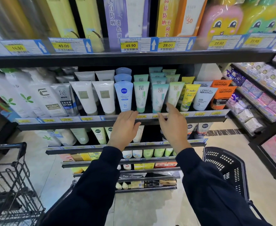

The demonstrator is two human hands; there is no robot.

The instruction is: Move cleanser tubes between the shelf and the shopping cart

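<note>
Cleanser tubes stand cap-down in rows on the middle shelf (101, 123): a blue Nivea tube (124, 95), a green-white tube (141, 95), a teal tube (159, 97) and a pale green tube (174, 95). My left hand (124, 128) hovers in front of the shelf edge below the Nivea tube, fingers apart, holding nothing. My right hand (171, 124) reaches up with fingers spread; its fingertips are just below the teal and pale green tubes, and I cannot tell whether they touch. The black wire shopping cart (11, 176) stands at the lower left.
A black plastic basket (228, 167) sits at the lower right. Orange and white L'Oreal tubes (222, 95) fill the shelf's right end. An upper shelf (134, 57) with price tags overhangs. A side rack (264, 101) of packets stands to the right.
</note>
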